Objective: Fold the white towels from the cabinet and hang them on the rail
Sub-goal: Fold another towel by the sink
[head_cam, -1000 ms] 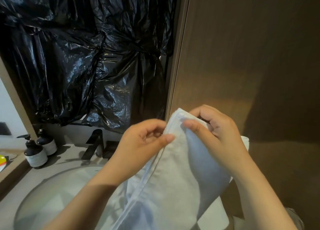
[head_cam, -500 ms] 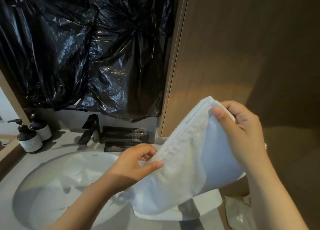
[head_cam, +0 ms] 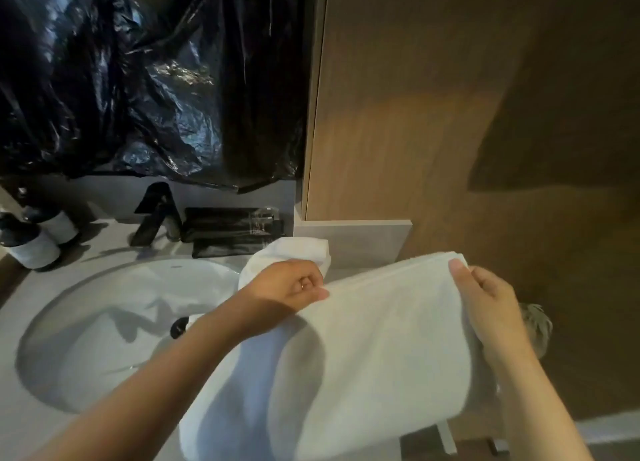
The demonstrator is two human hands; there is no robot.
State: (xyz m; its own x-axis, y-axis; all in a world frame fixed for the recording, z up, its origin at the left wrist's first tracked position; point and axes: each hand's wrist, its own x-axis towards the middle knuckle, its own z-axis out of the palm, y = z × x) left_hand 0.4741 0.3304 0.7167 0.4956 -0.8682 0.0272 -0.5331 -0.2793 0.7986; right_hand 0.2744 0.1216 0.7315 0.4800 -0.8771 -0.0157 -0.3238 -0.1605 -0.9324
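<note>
A folded white towel (head_cam: 374, 349) hangs stretched between my two hands over the right side of the counter. My left hand (head_cam: 287, 284) pinches its top edge at the left end. My right hand (head_cam: 485, 301) grips the top right corner, thumb on the near face. A second white towel (head_cam: 294, 249) lies bunched on the counter just behind my left hand. A metal rail (head_cam: 446, 436) shows partly below the hanging towel, at the counter's front right.
A white round sink (head_cam: 114, 322) fills the counter's left side, with a black tap (head_cam: 152, 214) behind it. Two pump bottles (head_cam: 31, 242) stand at far left, black pouches (head_cam: 232, 228) beside the tap. Black plastic sheeting (head_cam: 138, 79) covers the wall; a wooden panel (head_cam: 415, 114) stands right.
My hands have moved apart and lower, pulling the towel's top edge out level. The view has tilted down, bringing the second towel and the counter's right end into sight.
</note>
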